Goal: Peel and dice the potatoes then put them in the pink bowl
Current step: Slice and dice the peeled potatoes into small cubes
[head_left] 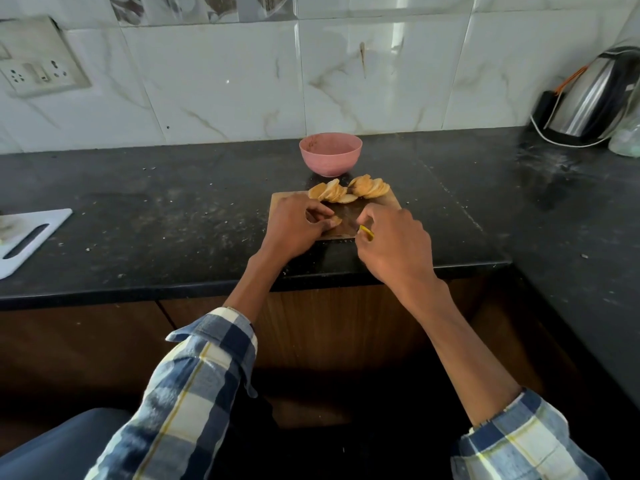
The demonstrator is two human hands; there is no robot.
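A small wooden cutting board [388, 200] lies on the black counter. Two fanned rows of round potato slices [349, 192] rest along its far edge. My left hand [294, 226] presses a small potato piece [335, 221] onto the board with its fingertips. My right hand [394, 244] is closed around a yellow-handled knife [366, 232]; its blade is mostly hidden between my hands. The pink bowl [330, 158] stands just behind the board and looks empty.
A white cutting board [31, 237] lies at the counter's left edge. A steel electric kettle [595, 98] with its cord sits at the back right, beside a glass jar [628, 140]. A wall socket [38, 67] is at upper left. Crumbs dot the counter [173, 209].
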